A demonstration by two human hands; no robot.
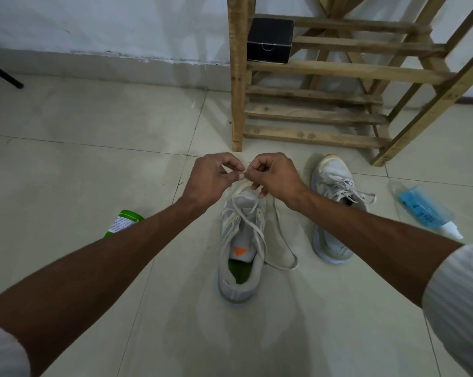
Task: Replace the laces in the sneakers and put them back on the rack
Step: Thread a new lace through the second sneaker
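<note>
Left hand [208, 178] and right hand [276, 176], grip pinched on lace [248, 220], just above sneaker [238, 291] toe

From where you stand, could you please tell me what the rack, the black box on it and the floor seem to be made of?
The rack looks like raw, unpainted wood: grain, knots and rough edges show. The black box seems matte cardboard, going by its flap seam. The floor appears glazed tile: pale, faintly glossy squares with grout lines.

Two sneakers on the floor: a near sneaker [230, 268] and a right sneaker [326, 240]. One rack [236, 91], one black box [269, 40]. Two bottles, a green bottle [121, 221] left and a blue bottle [420, 208] right; apparently one loose lace [283, 248].
</note>
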